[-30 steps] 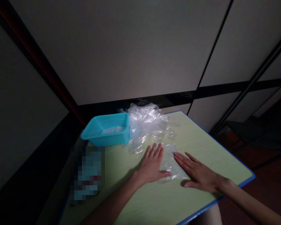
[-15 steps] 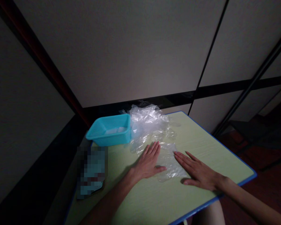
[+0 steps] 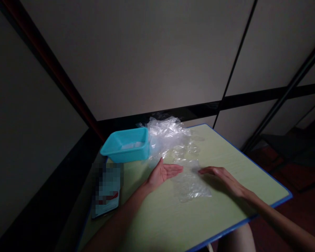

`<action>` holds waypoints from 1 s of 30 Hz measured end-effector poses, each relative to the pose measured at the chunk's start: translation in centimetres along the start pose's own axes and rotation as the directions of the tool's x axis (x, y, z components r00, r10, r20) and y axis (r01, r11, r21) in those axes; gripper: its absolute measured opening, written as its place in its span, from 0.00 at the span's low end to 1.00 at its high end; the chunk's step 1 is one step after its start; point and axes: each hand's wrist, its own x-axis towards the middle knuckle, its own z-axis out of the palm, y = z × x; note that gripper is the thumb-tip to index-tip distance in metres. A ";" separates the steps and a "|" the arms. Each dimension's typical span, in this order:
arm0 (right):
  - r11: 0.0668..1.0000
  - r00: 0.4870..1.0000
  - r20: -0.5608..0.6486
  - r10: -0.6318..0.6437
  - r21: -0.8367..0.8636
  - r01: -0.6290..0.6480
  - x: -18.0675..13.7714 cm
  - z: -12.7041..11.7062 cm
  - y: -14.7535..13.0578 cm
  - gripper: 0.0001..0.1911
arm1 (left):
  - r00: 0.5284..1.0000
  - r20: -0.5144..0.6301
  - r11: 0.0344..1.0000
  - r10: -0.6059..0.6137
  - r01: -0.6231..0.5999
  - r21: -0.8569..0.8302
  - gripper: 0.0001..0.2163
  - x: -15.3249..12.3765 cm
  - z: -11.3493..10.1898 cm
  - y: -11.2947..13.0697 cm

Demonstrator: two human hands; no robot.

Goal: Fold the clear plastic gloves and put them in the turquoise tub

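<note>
A clear plastic bag (image 3: 193, 185) lies flat and slightly wrinkled on the light green table between my hands. My left hand (image 3: 162, 174) is turned on edge at the bag's left side, palm showing, fingers stretched out and thumb up. Its fingertips reach over the bag's left part; I cannot tell whether they touch it. At the right edge of the bag, my right hand (image 3: 223, 176) is arched with fingers extended, its tips near the plastic and the palm raised. Neither hand grips anything. Behind the bag is a heap of crumpled clear plastic bags (image 3: 168, 131).
A turquoise plastic basin (image 3: 128, 154) with something pale inside stands at the back left. In front of it lies a flat, pixelated light-blue item (image 3: 107, 190). The table (image 3: 236, 161) has a blue edge, and cabinet panels (image 3: 147, 63) rise behind it.
Both hands have gone from lying flat, palms down, to being tilted up. The left hand has turned its fingers toward the right. The bag stays in place on the table.
</note>
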 end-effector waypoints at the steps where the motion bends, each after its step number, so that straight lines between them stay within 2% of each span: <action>1: 0.993 1.000 -0.018 -0.007 0.117 0.010 0.7 0.5 0.0 0.27 | 1.000 0.016 1.000 -0.020 0.020 -0.021 0.34 0.4 0.2 -0.2; 3: 0.961 1.000 -0.024 -0.004 0.278 0.011 2.2 1.6 0.2 0.30 | 0.998 0.045 0.998 -0.054 0.055 -0.031 0.34 1.1 0.6 -0.7; 7: 0.923 0.999 0.022 0.049 0.382 -0.054 4.2 3.2 1.4 0.29 | 0.987 0.091 0.991 -0.131 0.131 0.002 0.35 2.3 0.5 -1.9; 13: 0.938 0.994 0.084 0.067 0.334 -0.091 4.4 2.7 2.0 0.26 | 0.978 0.086 0.982 -0.191 0.190 0.021 0.35 2.6 -0.6 -2.2; 22: 0.965 0.991 0.086 0.104 0.231 -0.122 3.0 0.8 1.9 0.25 | 0.981 0.035 0.980 -0.193 0.191 0.056 0.34 0.9 -1.4 -1.1; 27: 0.967 0.994 0.039 0.103 0.230 -0.109 3.1 0.9 2.1 0.24 | 0.984 0.011 0.983 -0.178 0.178 0.051 0.35 0.1 -1.7 -0.8; 30: 0.967 0.995 -0.033 0.098 0.241 -0.087 3.2 1.0 2.5 0.24 | 0.992 -0.018 0.992 -0.128 0.128 -0.001 0.35 -0.1 -1.9 -0.5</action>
